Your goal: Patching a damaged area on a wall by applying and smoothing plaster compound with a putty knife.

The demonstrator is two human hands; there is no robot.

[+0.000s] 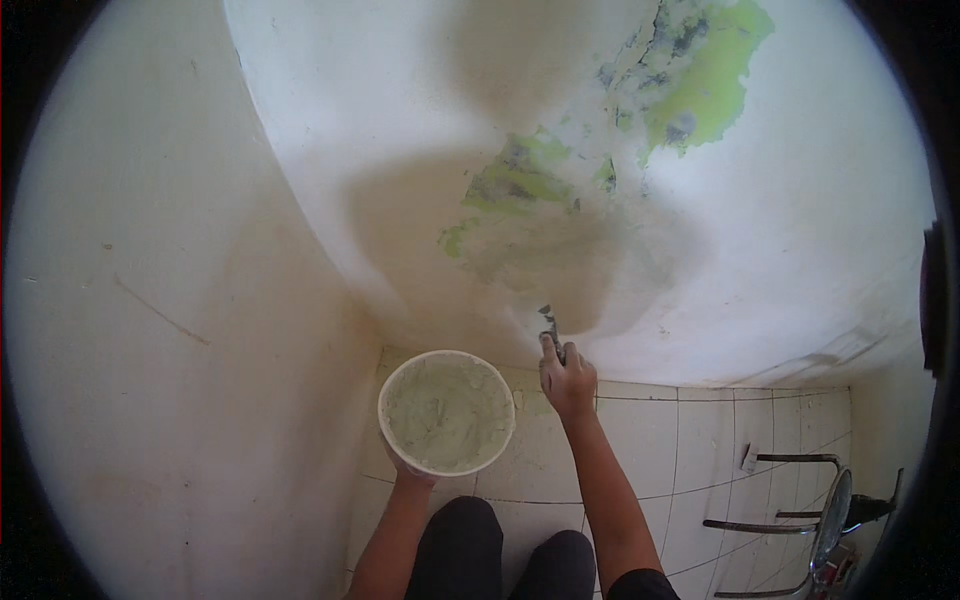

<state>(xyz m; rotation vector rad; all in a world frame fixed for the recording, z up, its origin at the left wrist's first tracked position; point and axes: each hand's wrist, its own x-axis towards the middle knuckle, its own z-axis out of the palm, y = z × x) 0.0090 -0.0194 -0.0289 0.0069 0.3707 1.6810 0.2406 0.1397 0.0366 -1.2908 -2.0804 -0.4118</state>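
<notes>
My left hand (pixel 408 468) supports a round white bucket (pixel 446 353) from below on its near left side. Most of those fingers are hidden beneath it. Pale greenish-grey putty (pixel 447 415), rough on top, fills the inside. My right hand (pixel 568 383) is closed around a putty knife (pixel 552 328), whose small blade points up at the wall; I cannot tell whether it touches. Above the knife, the white wall (pixel 400 120) carries a damaged patch (pixel 520 180) with green paint, grey spots and cracks. A smeared pale area (pixel 540 245) lies just under that patch.
A plain side wall (pixel 180 330) rises close on my left. White floor tiles (pixel 640 430) lie below, with my dark-clad knees (pixel 455 550) over them. At the lower right, a metal-legged stool or chair (pixel 830 520) lies on its side. A dark object (pixel 932 300) hangs at the right edge.
</notes>
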